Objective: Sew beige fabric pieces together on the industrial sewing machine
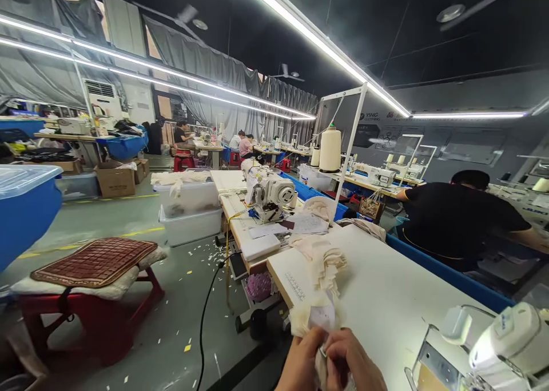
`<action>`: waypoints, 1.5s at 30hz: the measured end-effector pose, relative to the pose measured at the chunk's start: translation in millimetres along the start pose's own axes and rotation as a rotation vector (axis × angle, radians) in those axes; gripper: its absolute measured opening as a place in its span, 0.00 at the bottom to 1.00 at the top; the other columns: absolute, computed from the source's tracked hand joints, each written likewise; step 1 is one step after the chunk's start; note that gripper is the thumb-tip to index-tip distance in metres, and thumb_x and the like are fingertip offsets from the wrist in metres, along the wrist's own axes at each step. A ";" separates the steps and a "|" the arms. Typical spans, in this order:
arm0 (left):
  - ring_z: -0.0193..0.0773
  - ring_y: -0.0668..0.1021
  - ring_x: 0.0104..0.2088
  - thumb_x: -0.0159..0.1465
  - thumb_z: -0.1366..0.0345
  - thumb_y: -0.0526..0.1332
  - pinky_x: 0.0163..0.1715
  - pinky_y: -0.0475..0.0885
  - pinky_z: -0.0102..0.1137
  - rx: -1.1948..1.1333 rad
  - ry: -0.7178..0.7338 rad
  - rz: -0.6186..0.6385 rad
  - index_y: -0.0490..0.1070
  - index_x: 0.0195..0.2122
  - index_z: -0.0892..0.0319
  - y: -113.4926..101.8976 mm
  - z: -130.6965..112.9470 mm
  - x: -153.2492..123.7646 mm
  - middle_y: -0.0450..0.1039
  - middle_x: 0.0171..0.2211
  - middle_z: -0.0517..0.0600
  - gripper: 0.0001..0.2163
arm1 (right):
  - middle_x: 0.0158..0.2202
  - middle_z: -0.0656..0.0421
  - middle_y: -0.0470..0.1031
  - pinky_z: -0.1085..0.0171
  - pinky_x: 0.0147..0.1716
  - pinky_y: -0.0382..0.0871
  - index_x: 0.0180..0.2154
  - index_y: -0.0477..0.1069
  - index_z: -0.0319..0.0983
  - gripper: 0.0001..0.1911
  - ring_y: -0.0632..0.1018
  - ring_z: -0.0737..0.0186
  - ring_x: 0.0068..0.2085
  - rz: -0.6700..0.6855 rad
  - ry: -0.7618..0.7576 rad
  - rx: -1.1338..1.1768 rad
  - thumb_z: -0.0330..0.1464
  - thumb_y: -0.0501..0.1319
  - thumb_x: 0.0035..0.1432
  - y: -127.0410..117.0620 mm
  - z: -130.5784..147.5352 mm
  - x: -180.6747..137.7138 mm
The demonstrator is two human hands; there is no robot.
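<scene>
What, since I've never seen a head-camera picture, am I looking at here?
This single picture comes from a camera worn on a person's head, looking forward and down. The left hand and right hand at the bottom are the wearer's own, holding fluffy cream cloth with a white patch on it. Beyond them, a heap of cream fabric lies on the white tabletop. A sewing machine stands at lower right, another machine farther ahead near a tall cone of thread.

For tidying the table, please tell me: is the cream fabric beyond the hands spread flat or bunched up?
Bunched up: the cream fabric lies in loose, overlapping folds on the white table.
</scene>
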State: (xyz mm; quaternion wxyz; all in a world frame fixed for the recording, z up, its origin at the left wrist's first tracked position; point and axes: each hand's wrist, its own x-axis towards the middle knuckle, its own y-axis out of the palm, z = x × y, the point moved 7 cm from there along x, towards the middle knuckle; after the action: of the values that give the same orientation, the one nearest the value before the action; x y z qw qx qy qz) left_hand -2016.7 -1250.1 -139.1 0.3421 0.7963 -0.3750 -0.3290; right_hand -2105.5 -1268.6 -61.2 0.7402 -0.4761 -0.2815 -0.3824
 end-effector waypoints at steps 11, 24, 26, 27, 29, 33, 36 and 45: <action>0.52 0.82 0.44 0.51 0.60 0.71 0.43 0.77 0.37 0.184 -0.006 0.054 0.77 0.36 0.64 28.1 0.7 19.3 0.82 0.37 0.59 0.15 | 0.24 0.66 0.68 0.71 0.23 0.59 0.34 0.64 0.40 0.03 0.66 0.70 0.23 0.271 0.446 -0.021 0.31 0.54 0.62 -12.2 -26.8 -0.9; 0.48 0.84 0.40 0.63 0.67 0.62 0.39 0.80 0.36 0.217 -0.272 0.145 0.75 0.42 0.68 60.2 27.4 31.7 0.80 0.43 0.64 0.10 | 0.25 0.63 0.67 0.65 0.24 0.57 0.27 0.61 0.42 0.08 0.66 0.66 0.25 0.304 0.236 -0.521 0.23 0.52 0.55 -54.9 41.9 -24.3; 0.46 0.84 0.40 0.64 0.70 0.60 0.39 0.81 0.36 0.230 -0.291 0.125 0.74 0.45 0.67 61.4 35.5 30.9 0.81 0.42 0.62 0.10 | 0.24 0.64 0.67 0.66 0.25 0.58 0.27 0.60 0.42 0.09 0.67 0.67 0.25 0.294 0.246 -0.568 0.23 0.53 0.53 -70.2 57.3 -30.6; 0.45 0.84 0.40 0.64 0.71 0.59 0.40 0.81 0.36 0.236 -0.278 0.112 0.73 0.46 0.67 62.6 38.0 31.1 0.81 0.41 0.61 0.10 | 0.23 0.65 0.67 0.67 0.26 0.60 0.27 0.60 0.42 0.09 0.68 0.68 0.24 0.266 0.262 -0.552 0.23 0.53 0.52 -78.2 66.4 -33.1; 0.45 0.84 0.41 0.64 0.73 0.58 0.41 0.81 0.37 0.259 -0.256 0.109 0.73 0.49 0.66 66.8 43.8 31.3 0.81 0.41 0.59 0.12 | 0.23 0.67 0.68 0.69 0.29 0.63 0.28 0.60 0.43 0.08 0.69 0.71 0.24 0.194 0.323 -0.505 0.23 0.54 0.54 -92.8 82.4 -37.8; 0.44 0.83 0.40 0.62 0.72 0.59 0.38 0.82 0.34 0.368 -0.410 0.231 0.75 0.46 0.67 72.9 72.1 22.2 0.81 0.41 0.59 0.12 | 0.24 0.67 0.72 0.71 0.29 0.63 0.32 0.66 0.43 0.07 0.70 0.72 0.25 0.095 0.656 -0.490 0.26 0.55 0.61 -124.7 82.4 -65.1; 0.39 0.81 0.29 0.57 0.69 0.64 0.32 0.81 0.30 0.477 -0.537 0.300 0.77 0.41 0.67 65.8 92.7 9.9 0.81 0.35 0.56 0.11 | 0.23 0.66 0.69 0.71 0.26 0.61 0.33 0.68 0.42 0.08 0.69 0.71 0.23 -0.055 0.909 -0.475 0.32 0.54 0.65 -171.2 68.6 -108.4; 0.33 0.68 0.22 0.51 0.50 0.70 0.25 0.69 0.24 0.961 -0.349 0.773 0.75 0.26 0.59 94.6 114.0 -32.4 0.61 0.18 0.43 0.16 | 0.17 0.64 0.65 0.67 0.25 0.63 0.32 0.65 0.41 0.15 0.70 0.65 0.21 -0.406 1.090 -0.899 0.41 0.49 0.67 -349.3 40.2 -216.3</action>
State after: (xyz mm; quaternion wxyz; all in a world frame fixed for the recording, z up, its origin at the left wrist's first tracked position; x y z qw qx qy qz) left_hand -2157.2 -1303.3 -118.2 -0.0251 0.6028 -0.7910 -0.1017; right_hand -2517.7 -1256.0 -43.5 0.4230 -0.4145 0.2280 -0.7728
